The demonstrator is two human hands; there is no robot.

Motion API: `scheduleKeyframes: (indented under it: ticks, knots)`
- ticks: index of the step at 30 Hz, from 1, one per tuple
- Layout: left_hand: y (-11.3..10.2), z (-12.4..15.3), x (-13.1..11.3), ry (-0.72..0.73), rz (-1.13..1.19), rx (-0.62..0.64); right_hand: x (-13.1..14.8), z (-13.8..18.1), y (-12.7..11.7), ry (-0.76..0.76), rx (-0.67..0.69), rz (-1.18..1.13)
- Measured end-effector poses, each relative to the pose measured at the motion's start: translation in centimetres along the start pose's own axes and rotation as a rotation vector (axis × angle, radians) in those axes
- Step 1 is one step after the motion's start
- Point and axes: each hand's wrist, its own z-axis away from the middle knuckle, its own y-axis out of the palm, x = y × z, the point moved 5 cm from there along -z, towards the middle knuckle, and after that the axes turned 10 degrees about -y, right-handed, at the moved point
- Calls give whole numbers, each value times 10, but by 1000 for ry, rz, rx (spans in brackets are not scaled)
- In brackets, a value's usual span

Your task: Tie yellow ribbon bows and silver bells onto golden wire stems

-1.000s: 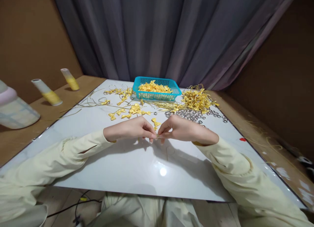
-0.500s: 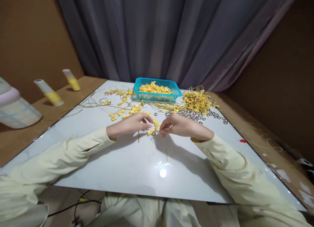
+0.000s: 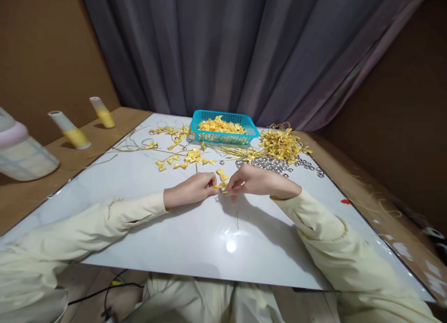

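Note:
Between my two hands is a small yellow ribbon bow (image 3: 222,185) with a shiny bit at its lower edge. My left hand (image 3: 195,188) pinches the bow's left end between thumb and fingers. From the other side, my right hand (image 3: 249,181) pinches its right edge; the exact grip is partly hidden by the fingers. Just beyond the fingertips another yellow bow (image 3: 222,174) lies on the white tabletop (image 3: 195,239). Several more bows (image 3: 193,156) are loose behind my left hand. Silver bell-like beads (image 3: 268,164) spread behind my right hand.
A blue basket (image 3: 225,140) full of yellow bows stands at the back. Right of it is a pile of finished-looking bows on gold cords (image 3: 281,144). Gold cords (image 3: 230,151) lie before the basket. Ribbon spools (image 3: 75,136) and a lidded container (image 3: 26,153) stand at left.
My left hand has moved down and right and closed on the bow. My right hand stays nearly in place, still pinching the bow's right side.

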Motion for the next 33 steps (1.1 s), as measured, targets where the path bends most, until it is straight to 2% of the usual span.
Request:
scheduleKeyframes:
  ticks: [3,8,16,25,29,33]
  knots:
    - [-4,6,-10,25,60,-5,6,0,1,62,-26,64]
    - [-10,15,-22,68,8,-59,20,0,-1,149,-85,224]
    - [-17,18,-28,105,1,-73,24,3,-5,100,-187,232]
    - [-20,17,-27,100,151,-76,27,8,-7,75,-287,284]
    - [-17,19,-28,66,269,-48,28,8,-7,78,-310,243]
    - [-16,19,-27,76,261,-53,27,7,-8,85,-323,185]
